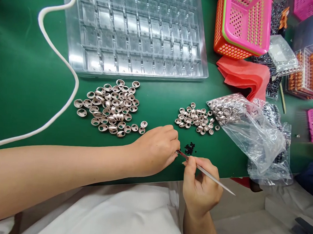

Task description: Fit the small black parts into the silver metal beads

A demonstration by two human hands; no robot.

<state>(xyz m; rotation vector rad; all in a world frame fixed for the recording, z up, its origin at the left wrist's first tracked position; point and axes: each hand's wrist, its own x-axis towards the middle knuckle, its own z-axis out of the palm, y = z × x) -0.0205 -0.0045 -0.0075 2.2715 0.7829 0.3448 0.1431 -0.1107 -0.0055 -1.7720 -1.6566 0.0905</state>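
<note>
My left hand (158, 149) is closed, fingertips pinched together; whatever sits between them is almost wholly hidden behind the knuckles. In my right hand (202, 185) is a slim, pale, pointed tool (212, 177), gripped like a pen. Its darker, reddish end meets the fingertips of my left hand. Just beyond that end lies a little heap of tiny black pieces (189, 148). Behind it are small silvery metal rings with holes (196, 117). A larger pile of similar rings (116, 107) spreads out above my left forearm.
A clear compartment tray (140, 74) lies at the back. Stacked pink and orange baskets (222, 39), red cloth (244, 74) and a plastic bag of rings (256, 133) stand to the right. A white cable (75, 80) curves along the left of the green table (23, 87).
</note>
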